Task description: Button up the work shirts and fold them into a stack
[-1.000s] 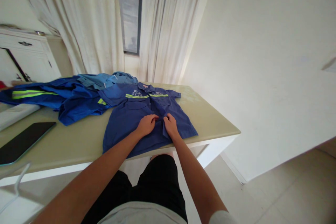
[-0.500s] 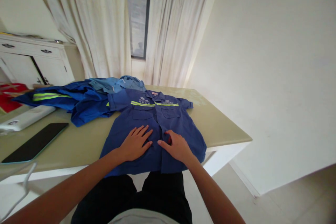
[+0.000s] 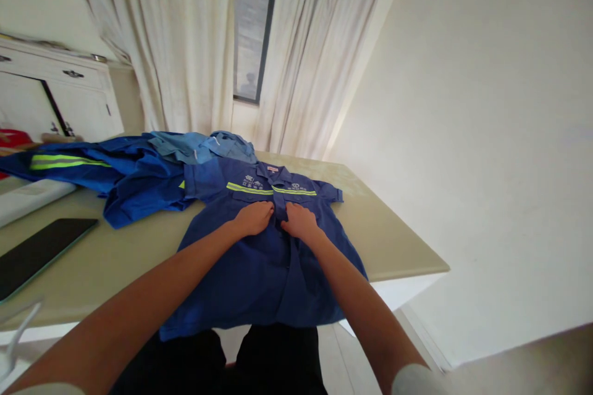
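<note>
A dark blue short-sleeved work shirt (image 3: pixel 245 271) lies front up on the table, its collar pointing away from me. Yellow-and-grey reflective strips and white print cross its chest. My left hand (image 3: pixel 255 218) is closed at the left side of the button front, just under the chest strip, with its fingertips pinching the cloth. Opposite it, my right hand (image 3: pixel 300 221) has its fingers curled on the other side of the button front, gripping the fabric. The placket stands slightly raised between the two hands. The buttons there are too small to make out.
Beside the shirt on the left lies a heap of bright blue clothing (image 3: pixel 139 191) with a lighter blue garment (image 3: pixel 217 147) behind. A dark phone or tablet (image 3: pixel 44 253) and a white object (image 3: pixel 34 197) rest on the table (image 3: pixel 393 237). A wall (image 3: pixel 486 154) stands right.
Both hands have moved up the shirt from its lower front to just below the chest strip. Their fingers, spread or loose before, are now closed on the button front. The view has shifted slightly.
</note>
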The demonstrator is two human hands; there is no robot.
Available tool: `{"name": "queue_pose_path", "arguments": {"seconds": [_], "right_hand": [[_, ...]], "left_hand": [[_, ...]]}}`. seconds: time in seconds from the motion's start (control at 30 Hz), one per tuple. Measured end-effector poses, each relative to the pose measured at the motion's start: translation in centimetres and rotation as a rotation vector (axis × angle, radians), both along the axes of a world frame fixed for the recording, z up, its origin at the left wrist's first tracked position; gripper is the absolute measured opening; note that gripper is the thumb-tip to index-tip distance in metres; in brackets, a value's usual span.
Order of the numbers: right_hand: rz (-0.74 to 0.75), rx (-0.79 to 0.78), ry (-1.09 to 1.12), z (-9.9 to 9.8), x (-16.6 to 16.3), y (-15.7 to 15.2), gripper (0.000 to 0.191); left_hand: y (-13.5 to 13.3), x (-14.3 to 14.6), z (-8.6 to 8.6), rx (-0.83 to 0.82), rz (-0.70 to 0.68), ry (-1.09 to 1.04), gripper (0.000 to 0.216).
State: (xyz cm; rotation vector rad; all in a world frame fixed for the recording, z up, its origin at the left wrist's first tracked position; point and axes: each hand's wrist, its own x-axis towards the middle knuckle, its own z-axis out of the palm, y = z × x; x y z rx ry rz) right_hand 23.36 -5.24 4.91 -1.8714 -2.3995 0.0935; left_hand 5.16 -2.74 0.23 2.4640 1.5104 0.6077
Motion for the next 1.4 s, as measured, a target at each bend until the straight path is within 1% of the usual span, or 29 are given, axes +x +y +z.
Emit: {"name": "queue_pose_path", "arguments": {"seconds": [0.07,0.13,0.2,0.3,0.37,0.43,0.53,0.6,0.7,0.77,0.87,0.97,1.03,1.13,1.2,1.33,1.4], "right_hand": [[0.008,-0.052,0.04,-0.2,-0.4,2.2,0.038],[0.003,-0.07,0.096,-0.7,-0.7,4.1,0.041],[-0.009,-0.04,0.121,-1.2,-0.9,5.6,0.041],[-0.003,0.009,0.082,-1.8,-1.3,7.5,0.028],[-0.01,0.028,0.04,-2.0,-1.6,8.5,0.021],[-0.027,0.04,0.013,-2.0,-1.9,9.3,0.023],[-0.041,0.044,0.032,-2.4,-1.9,10.1,0.025],[-0.034,0.039,0.073,-3.0,-1.6,10.4,0.026],[-0.009,0.076,0.214,-4.6,-0.5,10.7,0.021],[0.009,0.132,0.386,-5.8,0.6,11.1,0.018],[0.011,0.139,0.67,-7.2,2.1,12.0,0.013],[-0.036,0.087,0.914,-7.8,2.7,12.8,0.018],[-0.047,0.061,1.041,-8.0,2.6,12.9,0.024],[-0.022,0.032,1.103,-8.3,1.9,12.8,0.029],[-0.002,0.02,1.098,-8.5,1.4,12.6,0.029],[0.022,0.02,1.035,-9.0,1.1,12.7,0.03],[0.014,0.03,1.004,-9.2,1.1,12.8,0.029]], "left_hand": [[1.4,0.4,-0.1,-0.01,0.034,0.007,0.03],[2.2,0.6,-0.3,-0.014,0.052,0.016,0.028],[2.9,0.7,-0.8,-0.007,0.049,0.022,0.028],[4.1,0.6,-1.6,0.042,0.028,0.009,0.037],[5.3,0.3,-2.2,0.076,0.012,-0.003,0.047],[6.6,0.0,-2.7,0.091,0.005,-0.005,0.054],[8.8,-0.5,-3.1,0.092,0.022,0.017,0.056],[10.1,-0.8,-3.3,0.094,0.038,0.042,0.055],[11.3,-1.0,-3.3,0.102,0.056,0.044,0.053],[11.4,-1.1,-3.3,0.127,0.042,-0.003,0.047],[10.8,-1.2,-3.0,0.176,-0.064,-0.064,0.038],[10.0,-1.2,-2.6,0.181,-0.174,-0.05,0.03],[9.9,-1.2,-2.6,0.165,-0.208,-0.049,0.023],[10.3,-1.1,-2.7,0.135,-0.227,-0.105,0.016],[10.7,-0.9,-2.7,0.083,-0.17,-0.174,0.013],[11.1,0.0,-2.5,-0.051,0.063,-0.39,0.011],[11.0,0.4,-2.5,-0.052,0.1,-0.452,0.015]]}}
